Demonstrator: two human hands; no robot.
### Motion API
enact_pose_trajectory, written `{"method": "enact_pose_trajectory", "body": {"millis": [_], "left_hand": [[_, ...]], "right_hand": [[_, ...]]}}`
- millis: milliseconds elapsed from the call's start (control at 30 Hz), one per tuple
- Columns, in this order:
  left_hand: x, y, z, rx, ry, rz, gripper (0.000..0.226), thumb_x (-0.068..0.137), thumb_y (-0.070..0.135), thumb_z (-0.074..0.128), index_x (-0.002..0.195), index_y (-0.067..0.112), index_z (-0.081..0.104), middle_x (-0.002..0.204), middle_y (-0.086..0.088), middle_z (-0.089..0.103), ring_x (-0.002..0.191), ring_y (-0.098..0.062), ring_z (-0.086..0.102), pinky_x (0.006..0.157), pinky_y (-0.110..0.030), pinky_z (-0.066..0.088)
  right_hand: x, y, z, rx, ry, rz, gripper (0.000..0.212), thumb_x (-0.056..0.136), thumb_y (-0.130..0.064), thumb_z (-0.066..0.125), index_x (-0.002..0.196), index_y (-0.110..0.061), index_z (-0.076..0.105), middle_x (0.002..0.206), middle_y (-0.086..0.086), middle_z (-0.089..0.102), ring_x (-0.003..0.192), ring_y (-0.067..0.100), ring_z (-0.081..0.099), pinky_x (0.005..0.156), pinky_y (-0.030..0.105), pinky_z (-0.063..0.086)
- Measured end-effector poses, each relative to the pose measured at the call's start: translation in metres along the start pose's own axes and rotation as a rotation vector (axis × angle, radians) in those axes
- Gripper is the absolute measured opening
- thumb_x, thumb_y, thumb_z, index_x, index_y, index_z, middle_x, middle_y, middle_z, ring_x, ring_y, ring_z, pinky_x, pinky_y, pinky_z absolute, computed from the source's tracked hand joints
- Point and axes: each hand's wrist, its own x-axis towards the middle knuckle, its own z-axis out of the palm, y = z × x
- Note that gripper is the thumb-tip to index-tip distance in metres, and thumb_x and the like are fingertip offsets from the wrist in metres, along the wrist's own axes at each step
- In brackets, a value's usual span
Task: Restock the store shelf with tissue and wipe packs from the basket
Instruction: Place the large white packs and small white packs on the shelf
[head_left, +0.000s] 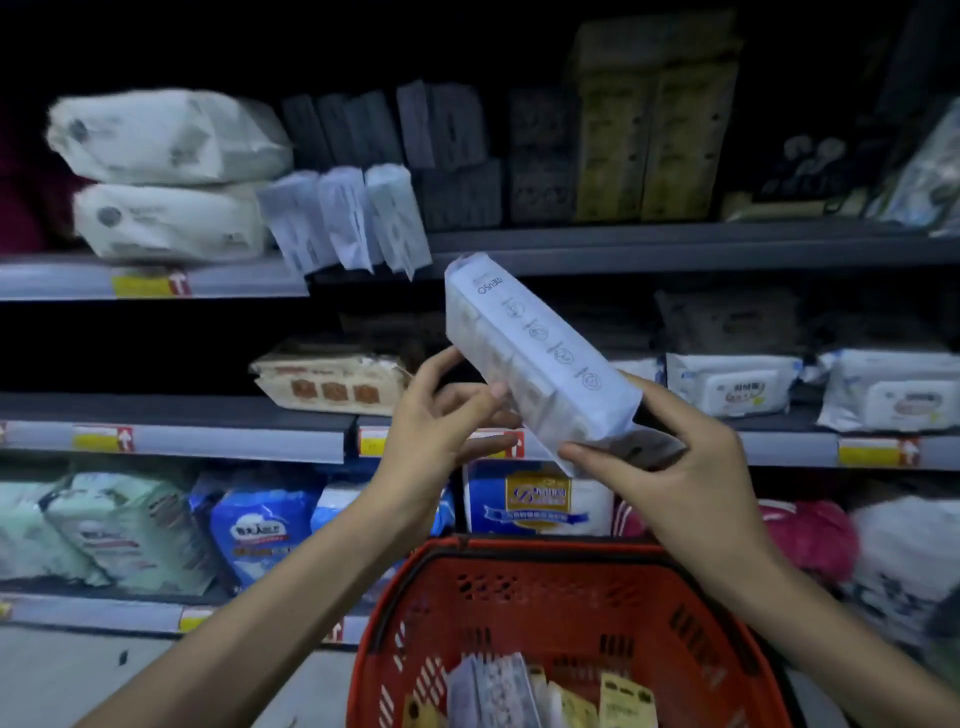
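Step in hand, judged: a pale tissue pack (540, 358) was being carried up from the basket (571, 623) toward the top shelf (675, 249). To be done well, the pack should be turned upright & slid in w/ its narrow face out, next to the three matching pale packs (345, 223) already stood leaning at the shelf edge, w/o knocking them over. A squeeze too hard would dent the soft wrap.

Left to right: the left hand (441, 415) was closed lightly on the pack's lower left edge, fingers curled under it. The pack was held tilted, upper end toward the shelf lip, lower end down-right. The right hand (670, 467) was gripping the pack's lower end, thumb on the bottom corner. The pack was thus between both hands, above the basket, just below the top shelf, not yet placed. More packs were seen left in the basket.
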Motion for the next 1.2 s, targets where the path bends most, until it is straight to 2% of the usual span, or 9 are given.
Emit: {"method": "enact_pose_trajectory", "body": {"millis": [167, 400, 500, 567, 633, 733, 933, 1067, 1200], "left_hand": [[0.031, 0.051, 0.003, 0.086, -0.027, 0.150, 0.038, 0.101, 0.017, 0.066, 0.138, 0.027, 0.063, 0.094, -0.012, 0.069, 0.087, -0.021, 0.073, 0.078, -0.033, 0.062], [0.071, 0.112, -0.008, 0.354, 0.002, 0.336, 0.041, 0.104, 0.009, 0.057, 0.141, 0.025, 0.063, 0.103, 0.009, 0.079, 0.100, -0.010, 0.076, 0.085, -0.027, 0.062], [0.078, 0.104, -0.020, 0.479, 0.048, 0.239, 0.043, 0.100, 0.001, 0.052, 0.116, 0.037, 0.070, 0.104, -0.008, 0.077, 0.099, -0.027, 0.076, 0.089, -0.041, 0.062], [0.080, 0.092, -0.029, 0.495, 0.063, 0.161, 0.046, 0.096, -0.001, 0.053, 0.121, 0.034, 0.067, 0.103, -0.018, 0.075, 0.091, -0.032, 0.073, 0.079, -0.040, 0.058], [0.081, 0.084, -0.038, 0.532, 0.081, 0.132, 0.060, 0.092, -0.001, 0.058, 0.143, 0.032, 0.057, 0.100, -0.015, 0.075, 0.082, -0.029, 0.069, 0.073, -0.043, 0.055], [0.082, 0.080, -0.044, 0.582, 0.129, 0.122, 0.070, 0.091, 0.004, 0.066, 0.154, 0.030, 0.047, 0.109, -0.001, 0.073, 0.092, -0.025, 0.075, 0.086, -0.046, 0.063], [0.074, 0.079, -0.042, 0.696, 0.145, 0.147, 0.077, 0.090, 0.015, 0.075, 0.158, 0.027, 0.042, 0.112, 0.007, 0.067, 0.104, -0.014, 0.069, 0.094, -0.037, 0.058], [0.062, 0.075, -0.041, 0.832, 0.114, 0.211, 0.076, 0.089, 0.028, 0.077, 0.156, 0.032, 0.043, 0.112, 0.013, 0.062, 0.105, -0.006, 0.063, 0.087, -0.028, 0.053], [0.046, 0.063, -0.045, 1.051, 0.060, 0.226, 0.086, 0.083, 0.056, 0.070, 0.159, 0.036, 0.034, 0.135, 0.004, 0.056, 0.124, -0.015, 0.057, 0.101, -0.040, 0.052]], "right_hand": [[0.041, -0.032, 0.023, -0.060, 0.119, -0.141, 0.047, 0.079, -0.018, 0.089, 0.123, -0.022, 0.073, 0.095, -0.022, 0.076, 0.091, -0.008, 0.070, 0.072, 0.008, 0.049], [0.140, -0.059, 0.080, -0.301, 0.359, -0.241, 0.034, 0.084, -0.046, 0.082, 0.106, -0.023, 0.070, 0.096, -0.011, 0.075, 0.084, 0.004, 0.069, 0.064, 0.023, 0.053], [0.180, -0.051, 0.110, -0.537, 0.233, -0.090, 0.031, 0.086, -0.047, 0.076, 0.093, -0.020, 0.064, 0.091, 0.003, 0.074, 0.087, 0.028, 0.069, 0.061, 0.035, 0.048], [0.193, -0.046, 0.123, -0.612, 0.130, 0.022, 0.033, 0.088, -0.048, 0.072, 0.096, -0.017, 0.065, 0.097, 0.009, 0.073, 0.095, 0.035, 0.068, 0.063, 0.035, 0.042], [0.195, -0.043, 0.127, -0.601, 0.122, 0.052, 0.034, 0.088, -0.049, 0.073, 0.096, -0.017, 0.064, 0.097, 0.008, 0.072, 0.094, 0.033, 0.068, 0.065, 0.035, 0.046], [0.190, -0.041, 0.125, -0.569, 0.119, 0.081, 0.037, 0.084, -0.050, 0.078, 0.098, -0.019, 0.063, 0.096, 0.004, 0.073, 0.092, 0.029, 0.068, 0.069, 0.038, 0.055], [0.166, -0.049, 0.100, -0.570, -0.001, 0.132, 0.061, 0.080, -0.047, 0.083, 0.131, -0.022, 0.060, 0.123, 0.004, 0.070, 0.113, 0.029, 0.065, 0.083, 0.042, 0.057], [0.143, -0.050, 0.076, -0.640, -0.048, 0.089, 0.078, 0.083, -0.048, 0.080, 0.149, -0.024, 0.047, 0.141, 0.003, 0.060, 0.128, 0.027, 0.058, 0.095, 0.042, 0.054], [0.116, -0.038, 0.050, -0.716, -0.154, 0.084, 0.091, 0.082, -0.052, 0.080, 0.157, -0.027, 0.035, 0.162, 0.005, 0.034, 0.148, 0.027, 0.036, 0.111, 0.043, 0.045]]}}
